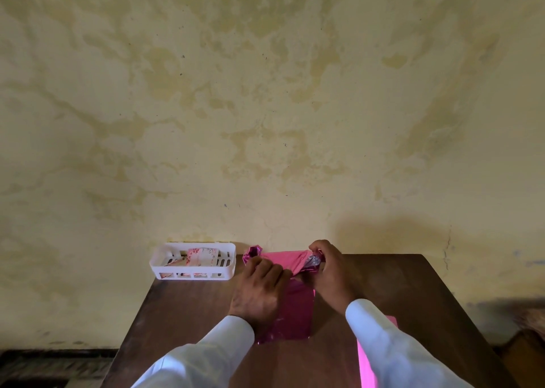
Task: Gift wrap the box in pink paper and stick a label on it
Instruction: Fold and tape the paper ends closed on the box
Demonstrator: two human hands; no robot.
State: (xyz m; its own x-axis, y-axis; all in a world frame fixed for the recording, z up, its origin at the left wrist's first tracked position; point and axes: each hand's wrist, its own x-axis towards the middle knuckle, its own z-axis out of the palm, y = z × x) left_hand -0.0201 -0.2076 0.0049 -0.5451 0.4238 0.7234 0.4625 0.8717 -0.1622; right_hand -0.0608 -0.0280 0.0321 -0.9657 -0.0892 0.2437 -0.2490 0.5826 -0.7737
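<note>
The head view looks down on a dark brown wooden table (182,314) pushed against a stained yellow wall (265,92). The pink paper (283,260) lies in the middle of the table, towards its far edge, between the two hands. It is a glossy foil sheet. Its lower part is deep magenta and mirror-like where it runs towards the near side, and it turns a flatter, lighter pink where it folds over along the far side. The far left end is bunched into a crumpled, shiny tuft. At the far right end the sheet is turned back and shows a silvery underside. The box is fully covered and cannot be seen. The left hand (259,287) rests on top of the wrapped bundle, fingers close together and laid fairly flat, pressing the paper down. The right hand (330,272) is at the far right end, its fingers curled and pinching the turned-back silvery flap. Both arms wear white sleeves (392,346). A second pink sheet (367,367) lies at the near right, partly under the right sleeve. At the far left corner, overhanging the table's left edge, sits a white slotted plastic basket (194,275) holding a floral-printed item (202,257), well apart from the paper.
</note>
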